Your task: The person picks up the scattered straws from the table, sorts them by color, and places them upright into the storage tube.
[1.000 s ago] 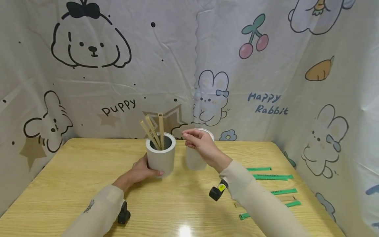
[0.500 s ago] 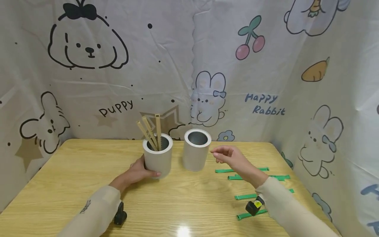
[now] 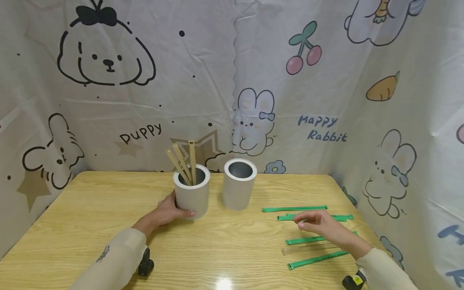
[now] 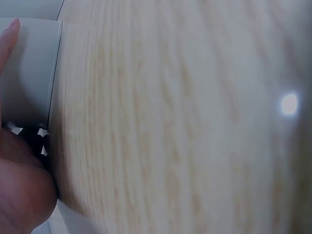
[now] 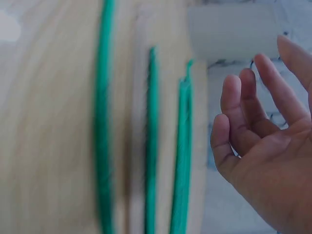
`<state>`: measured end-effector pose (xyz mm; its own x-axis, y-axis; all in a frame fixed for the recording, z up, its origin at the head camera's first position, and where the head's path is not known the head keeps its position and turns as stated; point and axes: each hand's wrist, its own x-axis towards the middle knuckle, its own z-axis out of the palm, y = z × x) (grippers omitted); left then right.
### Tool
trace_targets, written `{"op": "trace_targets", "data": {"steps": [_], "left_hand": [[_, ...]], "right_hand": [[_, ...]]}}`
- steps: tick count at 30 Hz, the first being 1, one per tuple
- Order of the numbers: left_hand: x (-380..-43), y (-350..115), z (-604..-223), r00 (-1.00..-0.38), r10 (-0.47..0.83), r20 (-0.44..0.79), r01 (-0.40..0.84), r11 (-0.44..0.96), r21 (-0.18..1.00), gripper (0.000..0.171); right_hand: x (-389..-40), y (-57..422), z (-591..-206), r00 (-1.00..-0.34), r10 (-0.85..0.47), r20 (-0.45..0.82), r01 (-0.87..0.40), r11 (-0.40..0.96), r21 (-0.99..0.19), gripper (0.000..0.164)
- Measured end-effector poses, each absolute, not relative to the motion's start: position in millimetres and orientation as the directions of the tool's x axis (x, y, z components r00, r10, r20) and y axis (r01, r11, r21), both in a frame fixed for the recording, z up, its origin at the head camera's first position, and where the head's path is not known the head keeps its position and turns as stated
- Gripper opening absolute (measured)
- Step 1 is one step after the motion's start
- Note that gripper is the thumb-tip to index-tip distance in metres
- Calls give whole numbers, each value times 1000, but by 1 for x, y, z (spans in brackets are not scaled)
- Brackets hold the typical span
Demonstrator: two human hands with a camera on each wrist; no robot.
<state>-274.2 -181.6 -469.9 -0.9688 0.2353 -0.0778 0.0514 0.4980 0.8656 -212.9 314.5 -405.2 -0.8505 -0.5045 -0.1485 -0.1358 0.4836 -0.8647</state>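
Note:
My left hand [image 3: 163,213] grips the lower side of a white cylindrical holder [image 3: 197,201], its thumb across the front. Several slim tan sticks [image 3: 192,163] lean inside that holder, their tops above the rim. In the left wrist view, the thumb [image 4: 7,41] lies along the holder's wall [image 4: 29,73]. Over the right side of the table, my right hand [image 3: 328,227] hovers with nothing in it, fingers loosely bent. Below it lie several slim green stick packets [image 3: 319,259] and one tan stick [image 3: 304,248]. The right wrist view shows the hand's fingers [image 5: 234,97] apart from the green packets [image 5: 152,136].
A second white holder [image 3: 237,193] stands upright to the right of the gripped one, with no sticks showing above its rim. Behind the wooden table [image 3: 119,193] hangs a printed cloth [image 3: 203,100], which also runs along the right side.
My right hand has moved from the second holder rightward and toward me, over the green packets. My left hand stays on its holder. The head view has shifted slightly.

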Motion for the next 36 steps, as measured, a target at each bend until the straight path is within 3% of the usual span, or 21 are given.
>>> {"op": "trace_targets", "data": {"steps": [6,13,27,32,36], "left_hand": [[-274,-182,-469,-969,231,-86,44,506,862,112],[-274,-182,-468,-969,235,-77,53,501,864,112],[-274,-182,-468,-969,235,-72,51,481,875,112],[-273,-180,-469,-968,241,-73,55,486,872,110],[-273,-180,-469,-968,239,-77,52,491,870,111]], "right_hand": [[-202,353,-424,-815,-559,-150,-150,454,-878,34],[-198,377,-441,-821,-546,-168,-160,502,-850,29],[-202,380,-458,-815,-579,-1,-350,494,-796,14],[-204,379,-453,-817,-572,-63,-286,500,-818,15],[-206,377,-438,-858,-493,-143,-178,548,-817,22]]}}
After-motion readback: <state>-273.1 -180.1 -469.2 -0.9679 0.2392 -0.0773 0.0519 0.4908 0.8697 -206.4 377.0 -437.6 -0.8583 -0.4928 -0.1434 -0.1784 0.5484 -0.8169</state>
